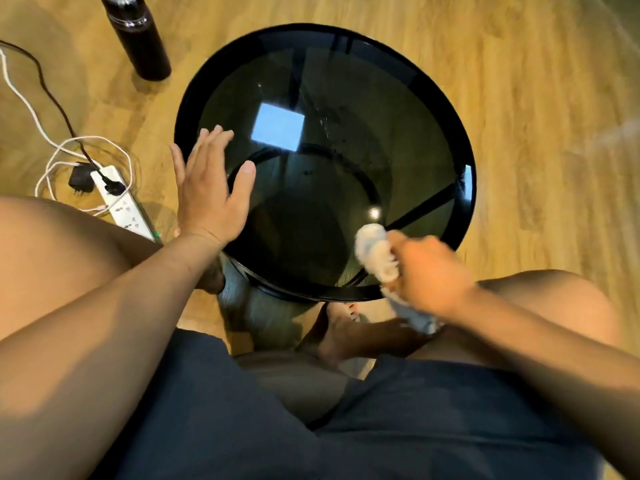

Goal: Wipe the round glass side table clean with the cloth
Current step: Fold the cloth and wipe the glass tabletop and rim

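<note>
Dark smoked-glass round table [346, 109], black-rimmed. Left hand [211, 188] lies flat, fingers spread, at its left edge. Right hand [433, 271] grips a bunched white cloth [375, 252] at its near edge.

A wood-grain floor [519, 98] glows honey-yellow under warm indoor light. A dark bottle [138, 39] stands upright at upper left. Nearby, a white power strip [119, 202] lies on the boards, a black adapter [80, 180] at its far end, a white cable [52, 161] looped around it and a black cord [52, 95] trailing toward the left edge.
</note>
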